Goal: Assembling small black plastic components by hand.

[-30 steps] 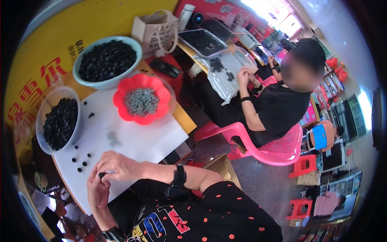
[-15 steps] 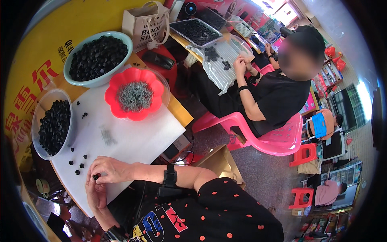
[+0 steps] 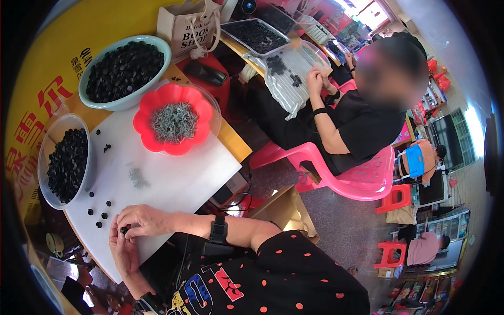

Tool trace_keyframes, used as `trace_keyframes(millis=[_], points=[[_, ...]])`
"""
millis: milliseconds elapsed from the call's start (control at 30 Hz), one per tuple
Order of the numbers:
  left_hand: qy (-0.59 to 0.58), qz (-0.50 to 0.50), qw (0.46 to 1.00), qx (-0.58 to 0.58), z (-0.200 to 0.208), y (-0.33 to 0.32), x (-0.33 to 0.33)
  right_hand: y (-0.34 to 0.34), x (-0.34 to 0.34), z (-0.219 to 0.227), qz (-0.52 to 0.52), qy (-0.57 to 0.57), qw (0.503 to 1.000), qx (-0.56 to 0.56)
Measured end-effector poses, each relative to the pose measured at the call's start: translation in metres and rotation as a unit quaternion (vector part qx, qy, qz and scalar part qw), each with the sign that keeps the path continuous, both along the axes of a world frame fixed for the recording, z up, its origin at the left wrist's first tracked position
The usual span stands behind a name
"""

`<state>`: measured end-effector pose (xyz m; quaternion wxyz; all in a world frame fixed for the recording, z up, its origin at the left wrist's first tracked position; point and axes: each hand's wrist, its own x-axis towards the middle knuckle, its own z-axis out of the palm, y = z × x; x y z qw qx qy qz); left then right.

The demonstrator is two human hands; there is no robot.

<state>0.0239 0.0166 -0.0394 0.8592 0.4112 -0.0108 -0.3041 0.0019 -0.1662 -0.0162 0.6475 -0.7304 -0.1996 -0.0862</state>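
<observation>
A small black round knob-like piece (image 3: 124, 230) is pinched between the fingertips of both hands, above the near edge of a white work sheet (image 3: 173, 181). My right hand (image 3: 143, 219) reaches in from the right and closes over it. From below, my left hand (image 3: 124, 253) grips the same piece, its fingers upright. Fingers cover most of the piece. Beyond the hands, several loose black pieces (image 3: 104, 216) lie on the sheet. A red flower-shaped bowl (image 3: 146, 132) holds many small grey metal pins or screws (image 3: 174, 122), and a faint patch of similar bits (image 3: 137, 176) lies nearer.
At the left stand a clear tub (image 3: 43, 176) and a pale green basin (image 3: 84, 94), both full of black pieces. A cloth bag (image 3: 176, 31) and a red stool (image 3: 218, 89) are behind. To the right, a person in black (image 3: 362, 123) sits on a pink chair (image 3: 362, 184).
Both hands keep the black piece pinched in nearly the same place, with slight finger movement. The table and its things appear shifted slightly up and left in the picture.
</observation>
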Motion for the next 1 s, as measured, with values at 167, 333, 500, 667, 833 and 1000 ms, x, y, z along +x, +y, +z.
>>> trace_keyframes(millis=[167,333,500,667,833,1000], points=[[0.01,-0.002,1.0,0.001,0.001,-0.004,-0.002,-0.005,-0.002,-0.002,-0.007,-0.024,0.999,-0.026],[-0.006,-0.004,1.0,0.01,0.0,-0.009,0.001,-0.011,0.001,-0.001,0.0,-0.035,0.998,-0.049],[0.001,0.053,0.998,0.045,0.008,0.009,0.0,0.013,0.012,-0.003,0.016,0.004,1.0,0.019],[0.005,-0.019,1.0,0.004,0.006,0.005,0.004,0.007,0.007,0.001,-0.023,0.049,0.998,-0.016],[0.086,-0.015,0.993,-0.078,0.008,0.004,-0.006,0.007,-0.008,0.006,-0.076,0.051,0.994,-0.058],[0.078,0.005,0.995,-0.055,0.003,0.003,-0.012,0.005,-0.008,-0.001,-0.09,0.061,0.994,-0.034]])
